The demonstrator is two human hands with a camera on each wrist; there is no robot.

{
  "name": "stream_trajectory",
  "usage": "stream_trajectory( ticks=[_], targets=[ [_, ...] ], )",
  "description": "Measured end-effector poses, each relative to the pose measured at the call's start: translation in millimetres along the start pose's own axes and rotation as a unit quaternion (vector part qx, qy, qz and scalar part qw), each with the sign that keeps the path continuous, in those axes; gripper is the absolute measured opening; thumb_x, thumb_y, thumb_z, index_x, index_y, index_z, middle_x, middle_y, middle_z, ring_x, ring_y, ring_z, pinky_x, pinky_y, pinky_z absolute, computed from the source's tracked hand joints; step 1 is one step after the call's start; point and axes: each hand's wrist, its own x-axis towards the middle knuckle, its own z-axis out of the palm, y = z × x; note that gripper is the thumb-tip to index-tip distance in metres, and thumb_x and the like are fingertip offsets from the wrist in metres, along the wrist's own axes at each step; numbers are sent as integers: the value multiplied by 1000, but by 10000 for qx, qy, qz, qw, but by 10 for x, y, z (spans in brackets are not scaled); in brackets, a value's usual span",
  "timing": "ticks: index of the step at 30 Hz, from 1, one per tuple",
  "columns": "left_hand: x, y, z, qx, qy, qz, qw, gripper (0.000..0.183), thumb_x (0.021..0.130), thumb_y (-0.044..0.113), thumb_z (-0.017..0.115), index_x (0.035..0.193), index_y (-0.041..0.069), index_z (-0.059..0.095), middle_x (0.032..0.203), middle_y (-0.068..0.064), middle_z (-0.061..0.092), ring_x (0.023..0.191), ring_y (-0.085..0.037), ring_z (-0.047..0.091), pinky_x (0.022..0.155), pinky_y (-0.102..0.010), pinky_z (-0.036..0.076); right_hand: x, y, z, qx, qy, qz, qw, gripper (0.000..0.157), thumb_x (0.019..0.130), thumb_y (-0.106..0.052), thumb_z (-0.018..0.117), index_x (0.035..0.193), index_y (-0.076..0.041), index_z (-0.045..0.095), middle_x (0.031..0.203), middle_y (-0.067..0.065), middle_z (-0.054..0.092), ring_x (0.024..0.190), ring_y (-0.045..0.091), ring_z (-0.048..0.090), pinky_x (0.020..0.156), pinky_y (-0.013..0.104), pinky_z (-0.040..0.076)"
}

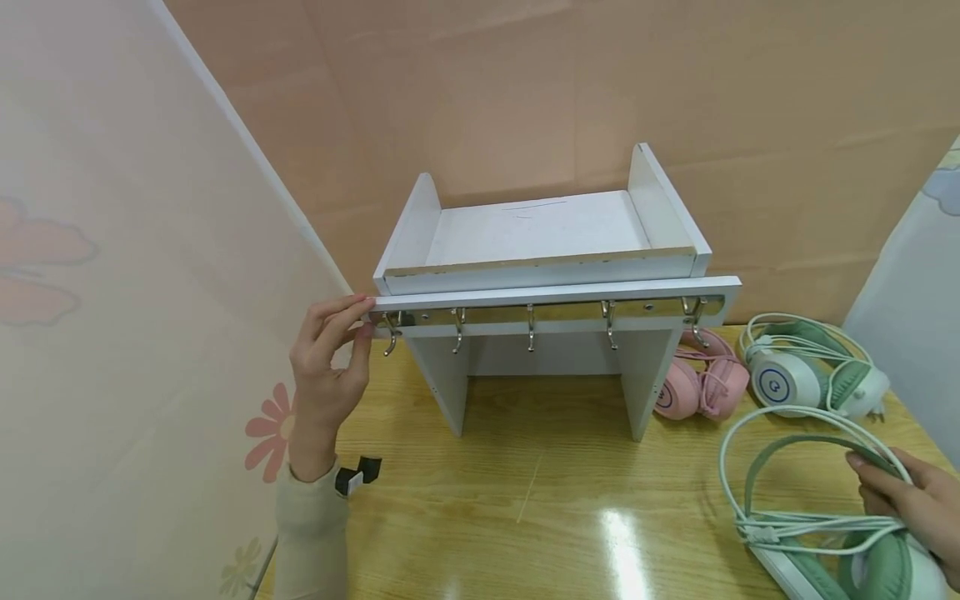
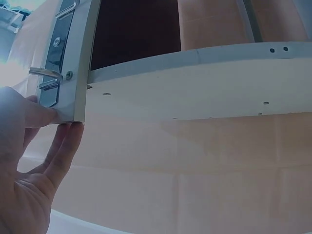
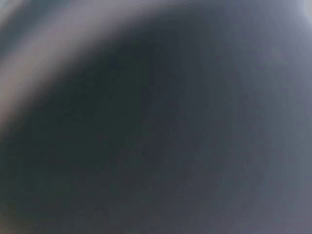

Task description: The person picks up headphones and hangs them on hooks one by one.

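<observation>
My left hand (image 1: 330,375) pinches the left end of a white hook rail (image 1: 495,315) with several metal hooks, mounted along the front of a white shelf (image 1: 540,229). In the left wrist view, the thumb and fingers of the left hand (image 2: 34,161) grip the rail's end (image 2: 78,92). At the lower right, my right hand (image 1: 918,504) holds green-and-white headphones (image 1: 888,571) above the table, a pale cable bundled around them. The right wrist view is too dark and blurred to show that grip. Nothing hangs on the hooks.
Pink headphones (image 1: 723,387) lie on the wooden table (image 1: 487,500) beside the shelf's right leg. A second green-and-white pair (image 1: 780,383) lies farther right, its cable looped. A patterned panel (image 1: 150,333) stands along the left, and a tan backdrop (image 1: 525,92) hangs behind the shelf.
</observation>
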Motion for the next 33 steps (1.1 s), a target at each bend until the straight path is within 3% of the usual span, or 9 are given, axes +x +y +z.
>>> stream_trajectory(
  ticks=[5, 8, 13, 19, 27, 33],
  targets=[
    [8, -3, -19, -53, -21, -38, 10000, 39, 91, -18, 69, 125, -1, 77, 122, -27, 68, 109, -20, 72, 89, -16, 60, -41, 85, -9, 1440, -24, -659, 9874, 28, 116, -17, 42, 97, -25, 61, 53, -5, 41, 53, 36, 14, 52, 47, 15],
    [12, -1, -31, -95, -43, -106, 9999, 40, 90, -19, 69, 125, -1, 77, 122, -26, 68, 111, -16, 71, 90, -16, 60, -65, 106, 13, 2080, -5, -1107, 9719, 26, 115, -11, 45, 97, -20, 62, 52, -3, 41, 51, 34, 12, 50, 45, 12],
    [15, 0, -38, -162, -83, -160, 9997, 41, 90, -20, 70, 125, -1, 77, 122, -26, 68, 112, -15, 70, 90, -17, 60, -86, 100, 67, 2932, -90, -1882, 9373, 34, 113, 1, 41, 96, -12, 68, 48, 1, 40, 46, 31, 10, 43, 40, 9],
    [22, -2, -35, -155, -92, -146, 9997, 41, 90, -20, 70, 125, -1, 77, 121, -27, 68, 111, -14, 70, 90, -17, 60, -84, 74, 95, 3312, -200, -2387, 9126, 38, 112, 7, 34, 94, -7, 65, 47, 3, 38, 41, 29, 8, 39, 35, 9],
    [36, 5, -32, -159, -67, -144, 9997, 41, 89, -20, 70, 125, -2, 77, 121, -27, 68, 110, -13, 70, 90, -16, 60, -70, 47, 111, 3754, -594, -2928, 8774, 44, 110, 13, 25, 104, -1, 65, 50, 4, 41, 37, 25, 7, 37, 29, 13],
    [42, 10, -25, -223, -44, -119, 9997, 40, 86, -24, 71, 120, -5, 77, 119, -27, 68, 109, -14, 69, 88, -15, 60, -82, 12, 130, 3798, -534, -3124, 8691, 48, 109, 17, 22, 105, 2, 67, 52, 2, 47, 35, 24, 8, 35, 28, 13]
  ],
)
